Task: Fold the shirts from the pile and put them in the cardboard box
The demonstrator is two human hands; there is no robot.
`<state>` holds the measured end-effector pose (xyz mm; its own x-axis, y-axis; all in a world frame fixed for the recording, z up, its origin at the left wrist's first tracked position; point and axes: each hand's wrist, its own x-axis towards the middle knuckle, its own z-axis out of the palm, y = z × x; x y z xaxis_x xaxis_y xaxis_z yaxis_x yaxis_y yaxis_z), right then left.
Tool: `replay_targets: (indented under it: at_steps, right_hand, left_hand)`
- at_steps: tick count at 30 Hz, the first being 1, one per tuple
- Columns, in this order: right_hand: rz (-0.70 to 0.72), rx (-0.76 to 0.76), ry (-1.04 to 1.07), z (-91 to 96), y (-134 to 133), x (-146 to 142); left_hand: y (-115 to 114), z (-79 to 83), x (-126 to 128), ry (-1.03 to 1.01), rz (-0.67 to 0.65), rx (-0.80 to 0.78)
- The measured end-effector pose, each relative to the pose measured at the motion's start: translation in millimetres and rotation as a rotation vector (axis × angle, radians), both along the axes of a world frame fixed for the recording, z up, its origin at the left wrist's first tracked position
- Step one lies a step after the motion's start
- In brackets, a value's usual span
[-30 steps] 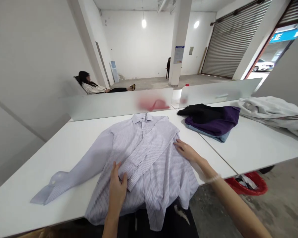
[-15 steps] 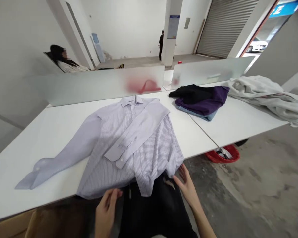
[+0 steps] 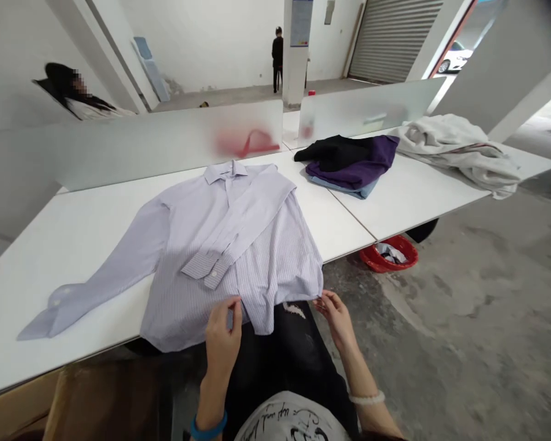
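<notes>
A pale lilac, finely striped, long-sleeved cloth shirt (image 3: 229,239) is found spread on a white, flat-topped table (image 3: 92,214), with its lower part hung over the near edge. Clock positions are taken from the middle of the shirt. The collar (image 3: 224,173) is placed at twelve o'clock. One sleeve is stretched out towards eight o'clock; the other is laid across the front, and its buttoned cuff is pointed towards seven.

The bare right hand (image 3: 337,320), on whose wrist a white beaded bracelet (image 3: 367,399) is worn, is seen at four o'clock. The corner of the hem is pinched there — thumb and fingers are closed together on the cloth. The bare left hand (image 3: 223,338), with a blue band (image 3: 210,432) at the wrist, is held at six o'clock, by the hem. Its thumb and forefinger are brought near each other; whether cloth is gripped between them cannot be told.

At two o'clock, a black garment (image 3: 335,152) and a purple garment (image 3: 358,174) are stacked on a blue folded cloth (image 3: 367,190). Farther out, between two and three, an off-white, crumpled fabric heap (image 3: 454,147) is noted. A red, round basin (image 3: 412,257) is seen on the floor at three o'clock.
</notes>
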<state>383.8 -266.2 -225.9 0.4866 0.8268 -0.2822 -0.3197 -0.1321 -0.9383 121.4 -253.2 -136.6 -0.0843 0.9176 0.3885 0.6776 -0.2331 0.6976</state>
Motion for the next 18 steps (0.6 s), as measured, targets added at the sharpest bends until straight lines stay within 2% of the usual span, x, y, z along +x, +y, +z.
replay_targets:
  at_steps: [3,4,8,10,14,18]
  right_hand:
    - [-0.095,0.011,-0.011,-6.2,-0.1,-19.6]
    - [-0.083,0.008,0.024,-6.4,0.6,-24.9]
    - [0.140,-0.003,0.319,0.1,6.0,-40.4]
    - [0.174,0.033,0.397,4.2,9.5,-44.6]
    - [0.077,0.106,0.427,8.9,13.8,-40.9]
    - [0.045,0.156,0.391,13.8,11.2,-22.3]
  left_hand:
    - [15.1,13.3,-5.5,0.173,-0.079,0.103]
    - [21.2,16.1,-8.0,0.220,-0.099,0.119]
    - [43.1,14.7,-17.2,0.346,-0.128,0.086]
    - [49.3,9.0,-19.0,0.380,-0.122,0.039]
    - [51.6,1.9,-17.5,0.425,-0.107,0.012]
    - [49.6,4.1,-15.1,0.437,-0.083,0.017]
